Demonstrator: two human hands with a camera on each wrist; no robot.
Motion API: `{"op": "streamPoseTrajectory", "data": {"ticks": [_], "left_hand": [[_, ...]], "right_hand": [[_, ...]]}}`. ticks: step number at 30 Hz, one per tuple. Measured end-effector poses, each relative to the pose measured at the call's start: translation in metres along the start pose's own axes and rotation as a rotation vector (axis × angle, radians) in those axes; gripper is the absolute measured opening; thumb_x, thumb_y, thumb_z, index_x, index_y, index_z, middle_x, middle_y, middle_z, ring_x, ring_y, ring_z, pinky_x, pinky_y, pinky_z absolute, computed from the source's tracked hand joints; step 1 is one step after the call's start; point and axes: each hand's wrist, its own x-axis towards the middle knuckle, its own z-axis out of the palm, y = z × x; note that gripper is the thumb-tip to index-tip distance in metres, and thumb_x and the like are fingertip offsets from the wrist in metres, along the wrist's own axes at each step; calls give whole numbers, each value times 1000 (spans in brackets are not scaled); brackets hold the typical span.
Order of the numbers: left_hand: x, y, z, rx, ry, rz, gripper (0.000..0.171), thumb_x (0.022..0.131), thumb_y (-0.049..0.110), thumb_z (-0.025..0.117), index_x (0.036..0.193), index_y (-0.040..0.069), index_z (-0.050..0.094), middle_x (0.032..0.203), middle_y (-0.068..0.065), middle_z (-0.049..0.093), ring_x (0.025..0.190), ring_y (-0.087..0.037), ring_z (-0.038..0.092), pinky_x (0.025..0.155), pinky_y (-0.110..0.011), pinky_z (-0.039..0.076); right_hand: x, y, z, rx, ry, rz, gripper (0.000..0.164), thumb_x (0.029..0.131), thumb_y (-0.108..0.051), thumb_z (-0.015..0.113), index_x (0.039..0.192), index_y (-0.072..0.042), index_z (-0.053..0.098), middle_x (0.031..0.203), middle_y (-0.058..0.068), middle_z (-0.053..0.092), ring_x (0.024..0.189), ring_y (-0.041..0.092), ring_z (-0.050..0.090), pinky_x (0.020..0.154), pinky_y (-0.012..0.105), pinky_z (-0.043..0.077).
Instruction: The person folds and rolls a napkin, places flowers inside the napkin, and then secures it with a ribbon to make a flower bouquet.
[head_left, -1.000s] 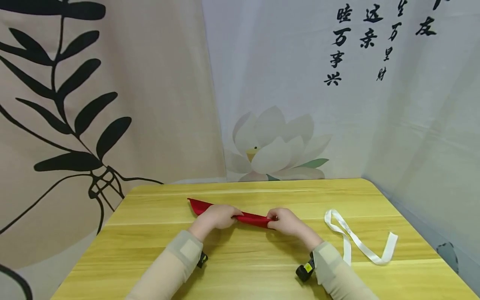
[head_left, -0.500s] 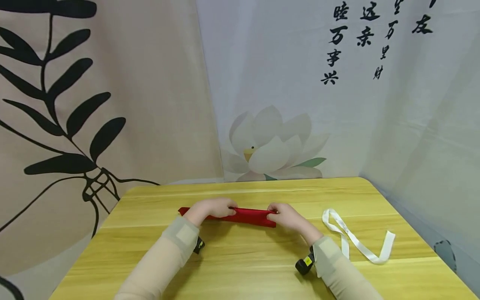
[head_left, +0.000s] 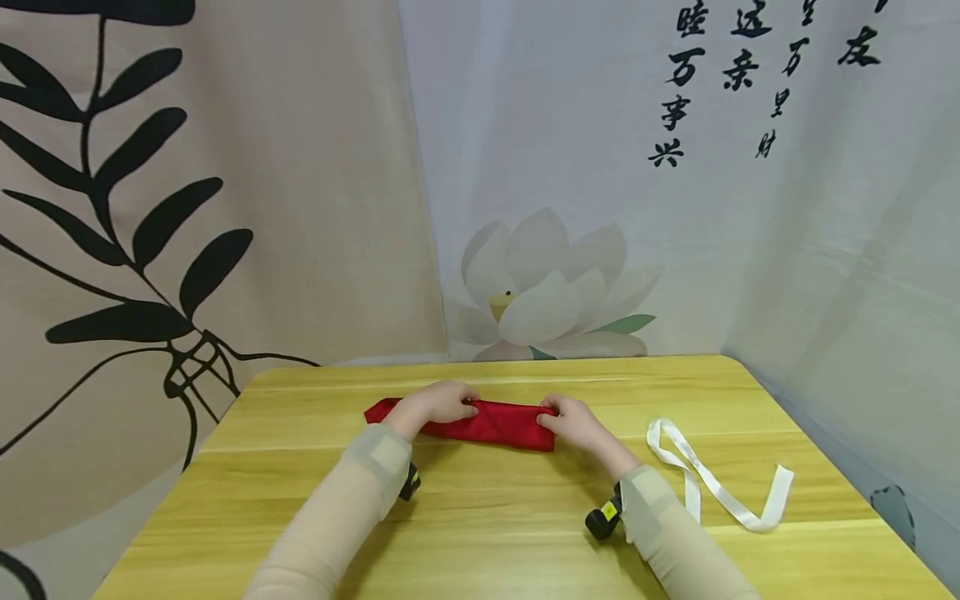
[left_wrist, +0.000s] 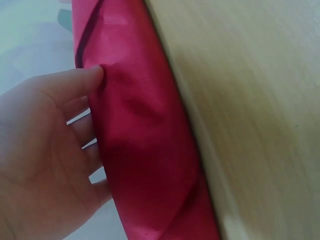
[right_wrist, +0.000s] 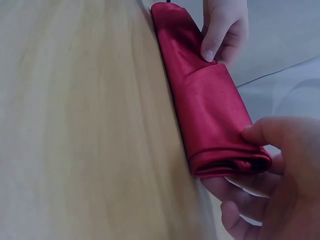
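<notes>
A length of shiny red cloth (head_left: 495, 423), folded into a flat roll, stretches between both hands over the wooden table. My left hand (head_left: 441, 403) pinches its far edge left of the middle, thumb on top and fingers behind, as the left wrist view shows on the red cloth (left_wrist: 145, 120). Near the roll's right end my right hand (head_left: 576, 421) grips it, thumb above and fingers beneath. In the right wrist view the folded layers show at the open end of the red cloth (right_wrist: 215, 115). The cloth's left end pokes out past my left wrist.
A white ribbon (head_left: 738, 504) lies in a loose zigzag on the table (head_left: 517, 533), right of my right forearm. Behind the table's far edge hangs a printed curtain (head_left: 345, 208) with leaves, a lotus and black writing.
The narrow red strip has turned into a broader, flatter roll facing up. Both hands have shifted slightly toward the table's far edge and still hold it. The ribbon stays put.
</notes>
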Motion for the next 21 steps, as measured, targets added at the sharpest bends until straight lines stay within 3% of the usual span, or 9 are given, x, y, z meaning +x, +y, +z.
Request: {"op": "streamPoseTrajectory", "data": {"ticks": [8,12,17,21], "left_hand": [[4,-4,10,50,60,-39,25,96,23,61,119,16,67,117,-1,65,114,-21,57,97,-40,42],[4,-6,14,73,83,-66,26,95,26,61,120,21,66,118,2,66,116,-21,57,102,-50,35],[2,-7,15,91,103,-55,30,94,26,63,124,22,65,123,5,64,118,-19,55,100,-58,28],[-4,-11,16,133,97,-54,38,94,29,64,131,22,61,132,4,58,124,-20,50,101,-59,28]], "right_hand": [[1,6,3,-30,25,18,14,89,-12,68,99,-3,67,87,2,63,80,18,55,75,35,47],[2,7,3,-55,24,11,26,87,-14,71,109,-2,67,94,4,65,85,18,59,80,39,49],[0,5,0,-127,17,-39,35,83,-16,75,115,-7,67,95,5,63,84,20,56,77,40,47],[-3,4,-1,-254,1,-110,36,81,-20,77,116,-13,69,102,7,61,86,20,56,78,40,47]]}}
